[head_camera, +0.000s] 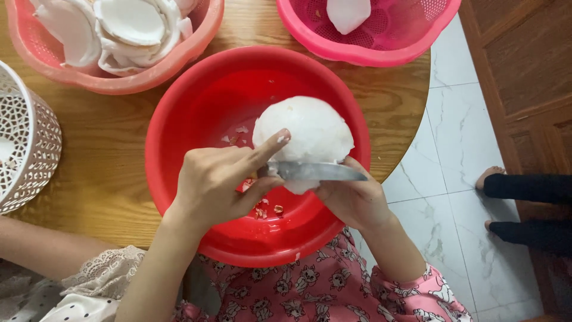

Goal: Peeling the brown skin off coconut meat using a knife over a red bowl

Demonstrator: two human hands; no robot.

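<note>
The left hand (217, 182) grips the handle end of a knife (316, 172), its forefinger stretched out and pressing on the white, peeled coconut piece (304, 134). The handle itself is hidden inside the curled fingers. The blade lies flat and crosswise, its tip pointing to the person's right, tight against the lower edge of the coconut piece. The right hand (351, 200) cups the coconut piece from below, fingers closed around its underside, thumb near the blade's tip.

Both hands and the coconut piece hang over the middle of a red basin (179, 119), above its floor. A few small brown and white shavings (262, 210) lie on the basin's bottom under the left hand. The basin's near rim overhangs the person's lap; its far rim comes close to two baskets. The right rim reaches almost to the curved edge of the wooden table (101, 155), beyond which is white tiled floor (459, 149).

At the far left stands a salmon-pink basket (36, 59) filled with white coconut shells (131, 24), just beside the basin. At the far right a brighter pink basket (405, 42) holds one white piece (348, 13). A white lattice basket (30, 149) sits at the table's left edge, well apart from the basin, with bare wood between them.

Another person's bare feet (491, 200) and dark trouser legs show on the floor at right, near a wooden door (524, 65).
</note>
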